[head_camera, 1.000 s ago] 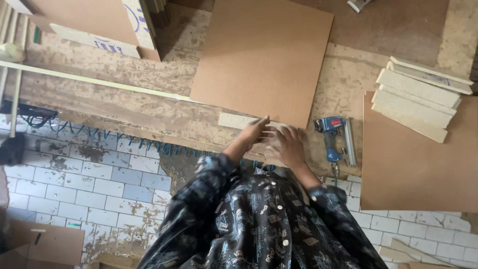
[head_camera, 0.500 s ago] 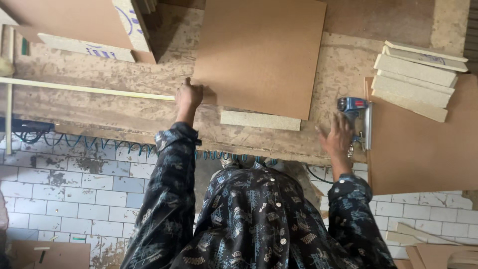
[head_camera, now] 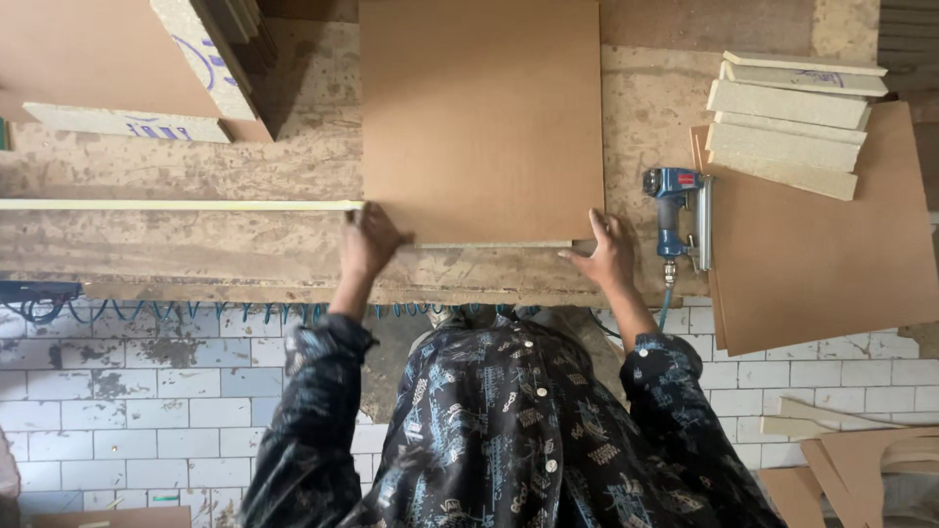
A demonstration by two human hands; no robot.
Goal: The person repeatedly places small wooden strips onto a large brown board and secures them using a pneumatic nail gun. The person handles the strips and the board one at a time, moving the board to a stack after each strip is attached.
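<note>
Brown fibreboard fills the middle of your view: your left hand (head_camera: 370, 238) grips the near left corner of the square fibreboard panel (head_camera: 481, 117), fingers curled over its edge, and your right hand (head_camera: 608, 256) presses the near right corner with fingers spread, thumb along the edge. Half a second ago the left hand was already at that corner but the right hand was out by the blue pneumatic nailer (head_camera: 678, 217); now it has come across to the panel. The panel itself has shifted too, sitting square to the bench edge where before it lay slightly turned.

Under the panel's near edge a pale particleboard strip (head_camera: 494, 244) shows as a thin line only; earlier more of it was exposed. A long pale batten (head_camera: 176, 205) runs off to the left from your left hand, touching or nearly touching the panel corner, I cannot tell which. The nailer lies just right of your right hand, beside a second fibreboard sheet (head_camera: 822, 254) that carries a stack of particleboard strips (head_camera: 792, 117).

The panel's far edge is cut off by the top of the frame, and your left fingertips are hidden beneath the board. The scuffed workbench (head_camera: 196, 249) carries all of this.
</note>
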